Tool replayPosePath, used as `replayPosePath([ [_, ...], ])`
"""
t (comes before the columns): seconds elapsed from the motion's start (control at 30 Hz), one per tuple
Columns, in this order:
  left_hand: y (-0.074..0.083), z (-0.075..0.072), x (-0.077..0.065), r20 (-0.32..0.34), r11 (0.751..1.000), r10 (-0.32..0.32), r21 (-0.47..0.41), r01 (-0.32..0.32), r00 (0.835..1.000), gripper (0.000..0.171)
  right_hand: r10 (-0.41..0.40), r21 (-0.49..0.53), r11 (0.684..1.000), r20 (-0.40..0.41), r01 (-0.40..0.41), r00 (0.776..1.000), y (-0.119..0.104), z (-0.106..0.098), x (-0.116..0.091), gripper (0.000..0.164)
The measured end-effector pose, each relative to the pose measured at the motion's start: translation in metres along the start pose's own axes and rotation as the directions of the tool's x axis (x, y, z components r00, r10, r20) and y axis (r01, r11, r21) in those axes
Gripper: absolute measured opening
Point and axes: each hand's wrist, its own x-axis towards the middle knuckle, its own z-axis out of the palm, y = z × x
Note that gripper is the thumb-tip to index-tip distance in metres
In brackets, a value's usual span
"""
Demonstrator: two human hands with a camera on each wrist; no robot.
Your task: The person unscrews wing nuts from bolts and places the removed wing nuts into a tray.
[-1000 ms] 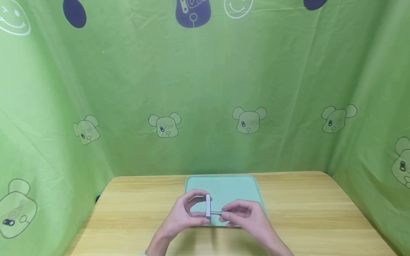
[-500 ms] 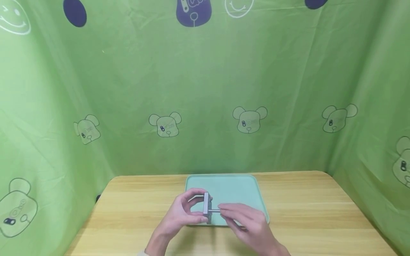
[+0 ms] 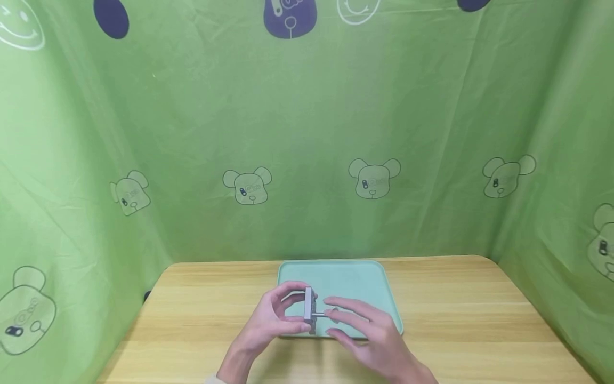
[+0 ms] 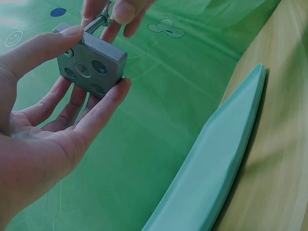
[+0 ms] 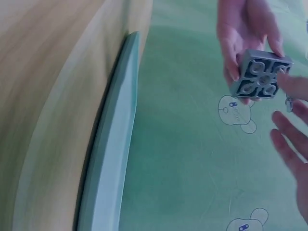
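Observation:
My left hand grips a square grey metal block by its edges, thumb on one side and fingers on the other. Round holes mark one face, with a threaded hole in the middle; raised rings show on its opposite face in the right wrist view. From this ringed side a wing screw sticks out towards my right hand. The right fingers are spread and fairly straight around the screw's winged head, thumb apart from the fingers. In the head view both hands overlap the tray.
A mint-green tray lies on the wooden table, beneath and beyond the hands. Green printed cloth hangs behind the table and along both sides.
My right fingers have gone from pinching the screw's end to straightening, then spreading around it, so its winged head shows. The left hand and block have shifted slightly left.

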Motion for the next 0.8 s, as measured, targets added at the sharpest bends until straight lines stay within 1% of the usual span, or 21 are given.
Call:
replayPosePath([
  [0.03,-0.001,0.0,0.0,0.002,1.0,0.006,0.002,-0.006,1.0,0.064,0.059,0.041,0.997,0.001,-0.059,0.998,-0.001,0.0,-0.002,0.027],
  [0.07,-0.001,0.0,0.0,0.0,1.0,0.007,0.003,-0.007,1.0,0.064,0.133,0.08,0.988,0.002,-0.132,0.991,-0.001,0.0,-0.004,0.031],
  [0.1,-0.001,0.0,0.0,0.0,1.0,0.009,0.005,-0.009,1.0,0.064,0.227,0.134,0.965,0.01,-0.226,0.974,-0.003,-0.001,-0.006,0.034],
  [0.13,-0.001,0.001,0.001,-0.001,1.0,0.01,0.004,-0.01,1.0,0.065,0.336,0.185,0.924,0.027,-0.335,0.941,-0.004,-0.002,-0.008,0.036],
  [0.17,-0.002,0.001,0.001,-0.003,1.0,0.01,0.004,-0.01,1.0,0.065,0.457,0.233,0.859,0.051,-0.456,0.888,-0.005,-0.004,-0.01,0.036],
  [0.2,-0.001,0.002,0.001,-0.009,1.0,0.004,0.006,-0.004,1.0,0.065,0.577,0.276,0.77,0.081,-0.574,0.813,-0.007,-0.005,-0.01,0.034],
  [0.23,-0.001,0.002,0.001,-0.013,1.0,-0.002,0.01,0.002,1.0,0.065,0.682,0.319,0.662,0.119,-0.678,0.722,-0.007,-0.007,-0.011,0.031],
  [0.27,-0.001,0.003,0.001,-0.018,1.0,-0.007,0.017,0.007,1.0,0.066,0.767,0.358,0.539,0.165,-0.763,0.62,-0.007,-0.009,-0.011,0.028],
  [0.3,-0.001,0.004,0.001,-0.02,1.0,-0.01,0.025,0.011,1.0,0.066,0.827,0.394,0.412,0.217,-0.822,0.518,-0.007,-0.011,-0.011,0.026],
  [0.33,-0.001,0.004,0.001,-0.024,0.999,-0.012,0.037,0.013,1.0,0.066,0.862,0.416,0.299,0.27,-0.859,0.43,-0.006,-0.012,-0.011,0.027],
  [0.37,-0.001,0.005,0.001,-0.028,0.999,-0.013,0.052,0.015,1.0,0.065,0.878,0.43,0.199,0.321,-0.88,0.356,-0.005,-0.013,-0.011,0.029],
  [0.4,-0.001,0.005,0.001,-0.03,0.998,-0.013,0.063,0.015,0.999,0.065,0.878,0.437,0.119,0.373,-0.891,0.3,-0.004,-0.014,-0.011,0.033],
  [0.43,-0.001,0.006,0.001,-0.031,0.997,-0.008,0.077,0.011,0.999,0.064,0.868,0.439,0.052,0.424,-0.897,0.258,-0.003,-0.014,-0.011,0.035],
  [0.47,-0.001,0.006,0.0,-0.033,0.996,-0.005,0.088,0.008,0.999,0.064,0.855,0.438,-0.002,0.467,-0.899,0.225,-0.002,-0.015,-0.012,0.037],
  [0.5,-0.001,0.006,0.0,-0.034,0.995,0.0,0.096,0.003,0.999,0.064,0.842,0.434,-0.047,0.501,-0.9,0.198,-0.001,-0.015,-0.012,0.038],
  [0.53,-0.002,0.006,0.0,-0.034,0.994,0.006,0.106,-0.002,0.999,0.064,0.831,0.428,-0.079,0.527,-0.9,0.178,0.0,-0.015,-0.013,0.037],
  [0.57,-0.002,0.006,0.0,-0.035,0.994,0.011,0.111,-0.007,0.999,0.064,0.821,0.423,-0.099,0.546,-0.901,0.166,0.0,-0.015,-0.013,0.036],
  [0.6,-0.002,0.006,0.001,-0.036,0.993,0.012,0.116,-0.008,0.999,0.064,0.813,0.421,-0.115,0.56,-0.9,0.158,0.001,-0.015,-0.013,0.036],
  [0.7,-0.002,0.006,0.002,-0.041,0.991,0.004,0.13,0.001,0.999,0.065,0.796,0.42,-0.141,0.587,-0.897,0.15,0.001,-0.016,-0.015,0.035],
  [0.8,-0.001,0.008,0.002,-0.047,0.99,-0.025,0.136,0.032,0.999,0.067,0.778,0.421,-0.162,0.611,-0.892,0.147,0.001,-0.017,-0.016,0.037],
])
